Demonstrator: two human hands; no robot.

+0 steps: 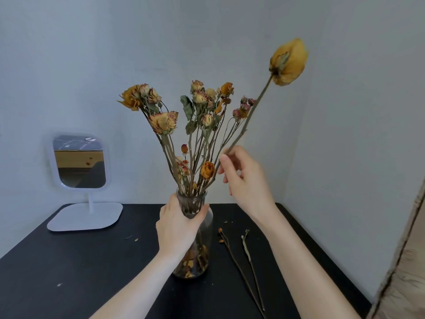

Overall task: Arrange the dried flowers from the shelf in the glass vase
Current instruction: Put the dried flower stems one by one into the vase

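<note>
Gripping glass vase (195,265) with left hand (178,231), pinching yellow dried flower (288,62) with right hand (247,183) — mostly filled. Yet to add — two loose stems (249,259) on worktop (92,272).

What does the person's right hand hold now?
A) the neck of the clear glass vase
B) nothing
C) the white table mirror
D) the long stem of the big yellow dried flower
D: the right hand pinches the long stem of the big yellow dried flower, while the left hand grips the clear glass vase.

A white stand mirror (79,161) sits on the black table (69,272)
</note>
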